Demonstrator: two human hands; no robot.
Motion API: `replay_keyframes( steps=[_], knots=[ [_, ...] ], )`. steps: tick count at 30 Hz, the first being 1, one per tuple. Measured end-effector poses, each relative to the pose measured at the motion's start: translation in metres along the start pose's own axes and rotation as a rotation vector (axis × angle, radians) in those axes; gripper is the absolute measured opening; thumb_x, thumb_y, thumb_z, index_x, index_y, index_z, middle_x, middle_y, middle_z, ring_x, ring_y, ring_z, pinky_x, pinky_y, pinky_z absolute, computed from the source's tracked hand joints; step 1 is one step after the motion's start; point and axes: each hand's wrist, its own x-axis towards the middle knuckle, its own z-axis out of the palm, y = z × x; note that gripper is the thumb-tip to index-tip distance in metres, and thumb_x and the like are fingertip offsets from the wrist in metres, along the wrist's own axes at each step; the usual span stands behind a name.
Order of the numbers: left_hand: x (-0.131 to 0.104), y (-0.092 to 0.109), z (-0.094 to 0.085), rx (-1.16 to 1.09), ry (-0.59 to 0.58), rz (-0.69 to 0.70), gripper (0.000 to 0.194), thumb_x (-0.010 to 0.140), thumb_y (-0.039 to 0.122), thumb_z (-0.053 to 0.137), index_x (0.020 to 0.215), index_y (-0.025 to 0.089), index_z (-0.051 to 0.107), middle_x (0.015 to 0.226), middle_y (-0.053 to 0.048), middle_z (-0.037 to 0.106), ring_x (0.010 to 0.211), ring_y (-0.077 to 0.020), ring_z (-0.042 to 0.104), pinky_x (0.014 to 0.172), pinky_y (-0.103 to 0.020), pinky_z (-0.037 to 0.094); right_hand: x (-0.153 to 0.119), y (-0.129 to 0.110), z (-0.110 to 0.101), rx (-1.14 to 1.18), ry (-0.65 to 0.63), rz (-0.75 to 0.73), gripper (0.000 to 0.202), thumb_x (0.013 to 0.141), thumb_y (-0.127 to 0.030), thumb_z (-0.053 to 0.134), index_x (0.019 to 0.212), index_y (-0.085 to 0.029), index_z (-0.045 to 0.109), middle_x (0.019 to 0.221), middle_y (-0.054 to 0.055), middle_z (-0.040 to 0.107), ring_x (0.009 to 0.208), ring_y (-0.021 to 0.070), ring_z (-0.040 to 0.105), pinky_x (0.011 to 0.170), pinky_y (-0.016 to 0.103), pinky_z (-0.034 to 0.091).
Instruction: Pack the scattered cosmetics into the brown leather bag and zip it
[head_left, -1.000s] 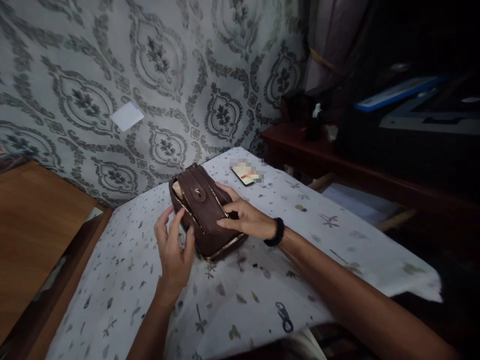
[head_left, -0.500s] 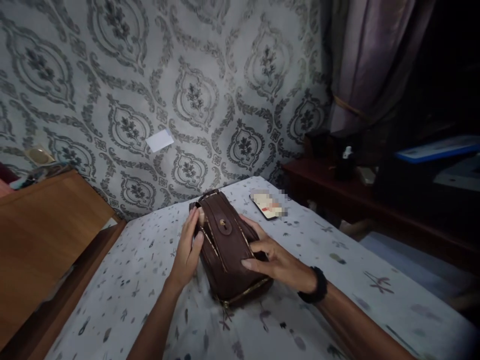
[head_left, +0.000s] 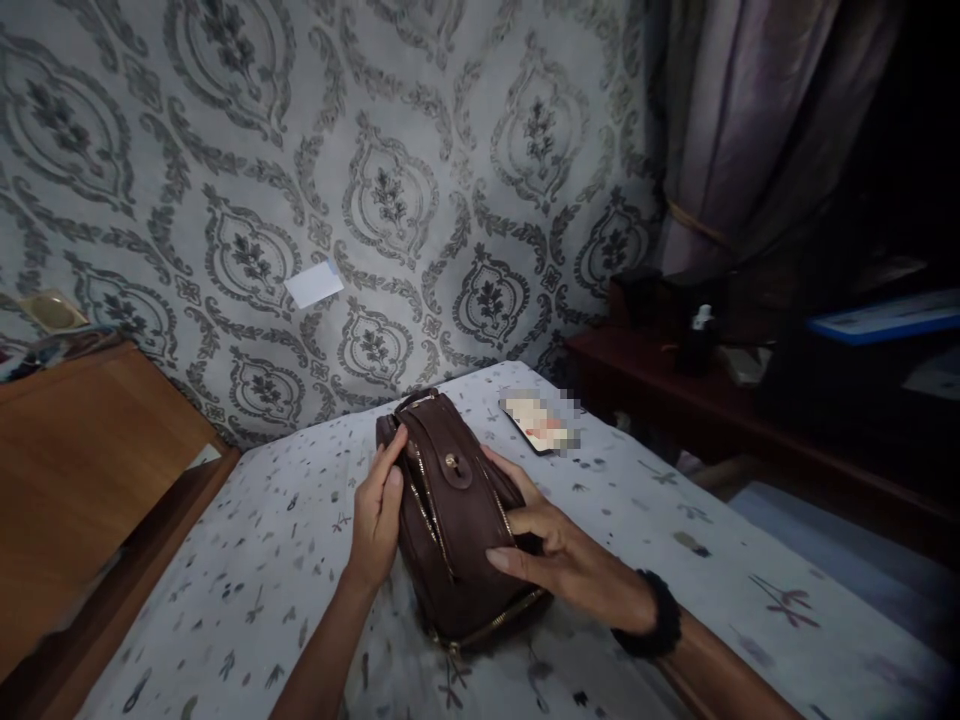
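A dark brown leather bag [head_left: 480,560] with gold zippers and a round gold clasp lies on the patterned bed sheet. The pocket zipper along its left side is partly open. My left hand [head_left: 377,515] presses against the bag's left side, its fingers on the edge of that open pocket and its thumb alongside. On the right side, my right hand [head_left: 559,555] grips the bag, thumb on the top panel and some fingers tucked into the side by another zipper, where their tips are hidden. A black band circles my right wrist.
Beyond the bag, a phone [head_left: 536,425] with a partly blurred screen lies on the sheet [head_left: 300,520]. A wooden cabinet [head_left: 82,460] stands at the left. Along the right runs a dark red table [head_left: 600,350] with a small bottle [head_left: 701,325]. Patterned wallpaper is behind.
The bag and both hands sit slightly lower in view. My left fingers have shifted over the open pocket's upper edge, and the pale patch seen there before no longer shows.
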Motion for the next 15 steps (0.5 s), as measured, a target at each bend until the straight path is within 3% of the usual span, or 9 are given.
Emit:
replay_keyframes(
  steps=[3, 6, 11, 15],
  knots=[
    [-0.001, 0.002, 0.007, -0.004, 0.010, -0.016, 0.053, 0.102, 0.047, 0.033, 0.151, 0.027, 0.039, 0.160, -0.004, 0.035, 0.149, -0.0201, 0.028, 0.125, -0.040, 0.020, 0.000, 0.002, 0.000, -0.007, -0.002, -0.012, 0.034, 0.086, -0.055, 0.065, 0.088, -0.024, 0.080, 0.167, -0.003, 0.009, 0.153, 0.0312, 0.012, 0.123, 0.049, 0.019],
    [0.001, 0.004, 0.012, 0.002, 0.029, 0.016, 0.054, 0.102, 0.049, 0.031, 0.150, 0.027, 0.041, 0.162, -0.004, 0.031, 0.151, -0.0211, 0.024, 0.125, -0.042, 0.019, 0.001, 0.009, 0.001, -0.023, -0.004, -0.037, 0.034, 0.085, -0.054, 0.065, 0.086, -0.024, 0.079, 0.166, -0.002, 0.011, 0.153, 0.0311, 0.013, 0.123, 0.049, 0.020],
    [0.001, 0.005, 0.015, 0.010, 0.061, 0.045, 0.050, 0.102, 0.049, 0.030, 0.139, 0.026, 0.055, 0.159, -0.006, 0.036, 0.149, -0.0229, 0.029, 0.124, -0.046, 0.022, 0.002, 0.010, 0.000, -0.073, -0.004, -0.062, 0.034, 0.086, -0.055, 0.065, 0.090, -0.024, 0.079, 0.166, -0.001, 0.011, 0.153, 0.0312, 0.013, 0.124, 0.049, 0.016],
    [0.002, 0.004, 0.015, -0.011, 0.114, 0.082, 0.044, 0.102, 0.046, 0.035, 0.123, 0.023, 0.065, 0.149, -0.010, 0.051, 0.142, -0.0243, 0.042, 0.119, -0.047, 0.031, 0.001, -0.002, 0.001, -0.099, 0.008, -0.033, 0.035, 0.085, -0.055, 0.064, 0.088, -0.023, 0.078, 0.166, 0.002, 0.015, 0.152, 0.0317, 0.018, 0.123, 0.047, 0.019]
  ],
)
